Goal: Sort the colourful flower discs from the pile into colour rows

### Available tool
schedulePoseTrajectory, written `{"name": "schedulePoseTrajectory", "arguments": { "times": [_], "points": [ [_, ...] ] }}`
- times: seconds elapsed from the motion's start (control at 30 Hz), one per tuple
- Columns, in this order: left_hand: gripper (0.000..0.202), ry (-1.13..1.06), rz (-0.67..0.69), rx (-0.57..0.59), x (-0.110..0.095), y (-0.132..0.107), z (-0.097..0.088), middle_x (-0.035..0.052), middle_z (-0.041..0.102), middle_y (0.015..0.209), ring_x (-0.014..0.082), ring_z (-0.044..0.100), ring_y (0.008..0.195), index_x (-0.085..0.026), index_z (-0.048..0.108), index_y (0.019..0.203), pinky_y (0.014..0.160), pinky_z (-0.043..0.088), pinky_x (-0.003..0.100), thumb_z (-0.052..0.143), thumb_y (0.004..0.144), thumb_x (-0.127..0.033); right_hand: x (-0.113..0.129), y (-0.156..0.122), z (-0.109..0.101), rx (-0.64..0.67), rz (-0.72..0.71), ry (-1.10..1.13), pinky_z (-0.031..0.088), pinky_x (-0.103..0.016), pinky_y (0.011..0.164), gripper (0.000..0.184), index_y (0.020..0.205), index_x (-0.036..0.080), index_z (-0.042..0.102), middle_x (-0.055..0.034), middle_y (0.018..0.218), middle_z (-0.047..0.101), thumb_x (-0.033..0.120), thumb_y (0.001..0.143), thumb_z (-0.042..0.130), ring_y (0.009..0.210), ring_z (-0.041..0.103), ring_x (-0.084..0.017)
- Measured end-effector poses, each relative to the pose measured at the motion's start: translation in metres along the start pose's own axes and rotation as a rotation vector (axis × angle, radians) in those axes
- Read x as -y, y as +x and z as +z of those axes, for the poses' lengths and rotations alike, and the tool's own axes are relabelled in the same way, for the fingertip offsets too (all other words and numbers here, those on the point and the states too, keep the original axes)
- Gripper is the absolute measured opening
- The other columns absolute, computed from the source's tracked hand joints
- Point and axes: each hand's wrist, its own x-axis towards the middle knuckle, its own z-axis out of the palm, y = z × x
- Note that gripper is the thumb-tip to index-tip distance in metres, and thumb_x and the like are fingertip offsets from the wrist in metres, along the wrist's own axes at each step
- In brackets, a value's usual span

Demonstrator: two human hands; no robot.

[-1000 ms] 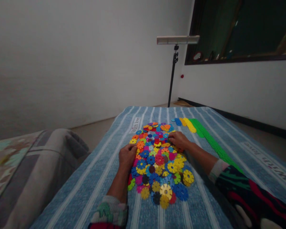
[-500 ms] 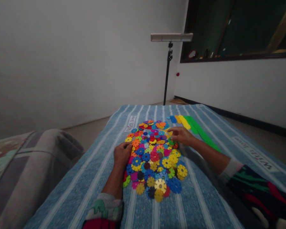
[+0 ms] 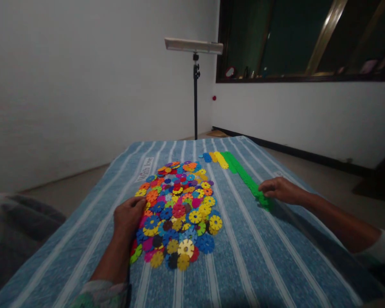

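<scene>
A broad pile of notched, flower-shaped plastic discs (image 3: 179, 209) in many colours lies on the striped cloth. My left hand (image 3: 127, 217) rests at the pile's left edge, thumb and fingers curled together against orange and pink discs; whether a disc is between them is hidden. To the right, a long row of overlapping green discs (image 3: 245, 175) runs toward me. At its near end, my right hand (image 3: 281, 190) has its fingers pinched on a green disc (image 3: 263, 200), partly covered by the fingertips.
Shorter rows of yellow discs (image 3: 222, 160), orange discs (image 3: 213, 157) and blue discs (image 3: 207, 157) lie beside the green row's far end. A blue cloth with white stripes (image 3: 237, 239) covers the table. Behind it stands a lamp on a black pole (image 3: 195, 102).
My right hand has moved right, from the pile's upper right side to the near end of the green row. My left hand stays by the pile. The view has turned right.
</scene>
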Motion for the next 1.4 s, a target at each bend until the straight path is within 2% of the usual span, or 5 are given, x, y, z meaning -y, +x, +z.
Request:
{"name": "schedulePoseTrajectory", "arguments": {
  "times": [0.53,0.77,0.97,1.13,1.4],
  "points": [
    [0.022,-0.042,-0.008,-0.032,-0.003,-0.003,-0.002,0.0017,0.076,0.075,0.0261,0.069,0.084,-0.023,0.072,0.066,0.081,0.055,0.033,0.062,0.060,-0.041,-0.022,-0.017,0.013,-0.105,-0.043,-0.187,0.047,-0.031,0.073,0.022,0.085,0.020,0.074,-0.0013,0.079,0.072,0.025,0.075,0.055,0.076,0.067,-0.020],
    [0.025,-0.023,-0.037,0.006,-0.004,-0.004,-0.003,0.0038,0.077,0.083,0.0283,0.070,0.092,-0.022,0.073,0.070,0.089,0.052,0.036,0.060,0.060,-0.041,-0.002,-0.026,0.027,-0.152,-0.071,-0.243,0.046,-0.030,0.070,0.020,0.078,0.021,0.072,-0.0031,0.078,0.072,0.029,0.081,0.054,0.073,0.066,-0.020],
    [0.024,-0.036,-0.058,-0.002,-0.004,-0.006,-0.003,0.0033,0.077,0.080,0.0277,0.070,0.086,-0.022,0.073,0.070,0.080,0.053,0.035,0.059,0.060,-0.039,0.049,-0.011,0.076,-0.090,-0.236,-0.185,0.047,-0.031,0.079,0.026,0.085,0.018,0.072,-0.0067,0.086,0.072,0.028,0.088,0.049,0.084,0.066,-0.021],
    [0.025,-0.050,-0.029,0.001,-0.003,-0.009,-0.003,0.0043,0.078,0.081,0.0272,0.070,0.085,-0.021,0.073,0.070,0.081,0.053,0.034,0.058,0.060,-0.038,0.086,0.021,0.126,-0.061,-0.235,-0.165,0.045,-0.032,0.087,0.033,0.113,0.017,0.068,-0.0100,0.109,0.069,0.027,0.084,0.056,0.099,0.062,-0.022],
    [0.024,-0.088,0.020,0.018,0.000,-0.016,-0.002,0.0031,0.077,0.078,0.0249,0.070,0.082,-0.021,0.072,0.069,0.079,0.053,0.033,0.056,0.062,-0.037,0.106,0.065,0.179,-0.102,-0.254,-0.148,0.042,-0.039,0.099,0.038,0.118,0.019,0.064,-0.0115,0.123,0.064,0.030,0.081,0.060,0.114,0.056,-0.027]
  ]
}}
